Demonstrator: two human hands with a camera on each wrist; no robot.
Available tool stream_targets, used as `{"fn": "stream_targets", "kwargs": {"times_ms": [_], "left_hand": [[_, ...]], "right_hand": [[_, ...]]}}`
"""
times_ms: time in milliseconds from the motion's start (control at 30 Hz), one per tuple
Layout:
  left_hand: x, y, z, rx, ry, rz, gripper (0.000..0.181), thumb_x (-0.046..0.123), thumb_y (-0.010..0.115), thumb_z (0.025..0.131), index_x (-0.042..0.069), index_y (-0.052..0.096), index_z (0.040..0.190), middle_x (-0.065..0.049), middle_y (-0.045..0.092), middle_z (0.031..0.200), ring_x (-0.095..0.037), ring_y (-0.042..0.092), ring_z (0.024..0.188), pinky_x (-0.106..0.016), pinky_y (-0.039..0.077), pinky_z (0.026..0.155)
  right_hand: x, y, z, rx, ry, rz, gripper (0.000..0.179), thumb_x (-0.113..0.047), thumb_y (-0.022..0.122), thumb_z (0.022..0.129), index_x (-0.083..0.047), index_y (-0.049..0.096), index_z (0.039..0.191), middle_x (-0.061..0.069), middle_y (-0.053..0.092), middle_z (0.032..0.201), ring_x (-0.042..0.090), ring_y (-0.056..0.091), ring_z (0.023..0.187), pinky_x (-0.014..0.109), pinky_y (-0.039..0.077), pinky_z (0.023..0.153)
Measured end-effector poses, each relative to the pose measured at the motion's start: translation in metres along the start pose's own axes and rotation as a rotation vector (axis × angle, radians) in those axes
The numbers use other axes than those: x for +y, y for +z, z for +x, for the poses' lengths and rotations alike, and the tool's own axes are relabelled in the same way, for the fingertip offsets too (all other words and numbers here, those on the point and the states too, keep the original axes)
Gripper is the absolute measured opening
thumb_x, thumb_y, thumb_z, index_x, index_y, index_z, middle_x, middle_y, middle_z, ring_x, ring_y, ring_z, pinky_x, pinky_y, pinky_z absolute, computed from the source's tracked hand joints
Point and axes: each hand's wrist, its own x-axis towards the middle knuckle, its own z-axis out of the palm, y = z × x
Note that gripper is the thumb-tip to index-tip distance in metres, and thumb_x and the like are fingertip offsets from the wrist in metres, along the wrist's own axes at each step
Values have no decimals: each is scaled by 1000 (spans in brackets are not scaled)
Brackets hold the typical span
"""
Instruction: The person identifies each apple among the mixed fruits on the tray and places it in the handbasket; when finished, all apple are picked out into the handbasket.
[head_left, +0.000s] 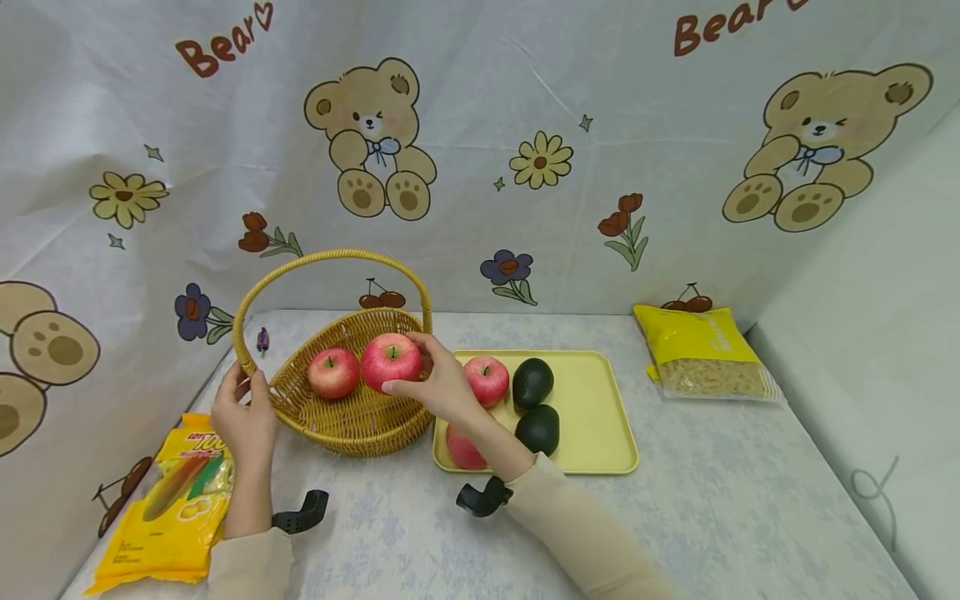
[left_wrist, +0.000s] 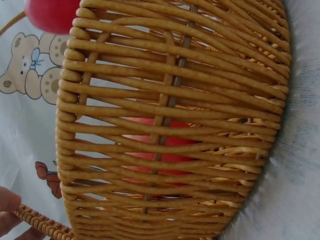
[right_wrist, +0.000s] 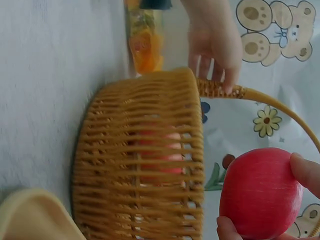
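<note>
My right hand [head_left: 444, 385] holds a red apple [head_left: 392, 360] between thumb and fingers, raised over the right side of a wicker basket [head_left: 352, 442]. In the right wrist view this apple [right_wrist: 260, 192] shows above the basket's rim. My left hand [head_left: 246, 410] pinches the lower left end of the basket's arched handle [head_left: 330, 255]. Inside the basket lies another apple [head_left: 333, 373], glimpsed through the weave in the left wrist view. Right of the basket, a yellow tray [head_left: 600, 417] bears two apples [head_left: 486, 380] and two dark green avocados [head_left: 533, 383]; my right forearm partly covers the nearer apple.
A yellow food packet [head_left: 168, 517] lies at the left, beside my left forearm. At the back right is a yellow bag [head_left: 701, 354] with a see-through lower part. A bear-print cloth [head_left: 465, 167] hangs behind the table [head_left: 720, 500].
</note>
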Motion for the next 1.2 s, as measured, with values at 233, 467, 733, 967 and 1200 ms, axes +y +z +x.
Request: {"fn": "stream_targets", "kwargs": {"times_ms": [233, 467, 733, 967, 1200], "left_hand": [[0, 1, 1, -5, -17, 4, 40, 27, 50, 101, 16, 56, 139, -9, 61, 134, -24, 58, 114, -28, 46, 88], [1, 0, 0, -6, -13, 0, 40, 27, 50, 101, 15, 56, 139, -9, 61, 133, -24, 58, 113, -28, 46, 89], [0, -1, 0, 2, 2, -1, 41, 26, 50, 101, 13, 56, 139, -11, 61, 132, -25, 58, 112, -20, 42, 83], [0, -1, 0, 6, 9, -4, 41, 27, 50, 101, 13, 56, 139, -11, 62, 132, -26, 58, 113, -18, 42, 81], [2, 0, 0, -6, -14, -1, 41, 28, 49, 101, 15, 55, 140, -10, 60, 134, -25, 57, 115, -25, 44, 87]], "right_hand": [[5, 24, 6, -32, -36, -42, 74, -23, 83, 78, -14, 46, 141, 4, 57, 132, 22, 58, 117, 34, 52, 94], [10, 37, 12, -52, -27, -119, 75, -26, 85, 76, -16, 46, 140, 2, 57, 134, 20, 57, 117, 34, 51, 96], [10, 52, 18, -82, -28, -177, 73, -23, 87, 73, -14, 50, 136, 3, 60, 130, 16, 59, 114, 25, 49, 91], [13, 65, 23, -126, -7, -202, 74, -22, 87, 73, -13, 50, 136, 3, 61, 128, 15, 59, 113, 24, 50, 90], [15, 72, 28, -152, 16, -298, 72, -25, 87, 72, -13, 52, 133, 3, 62, 126, 16, 58, 112, 28, 51, 88]]}}
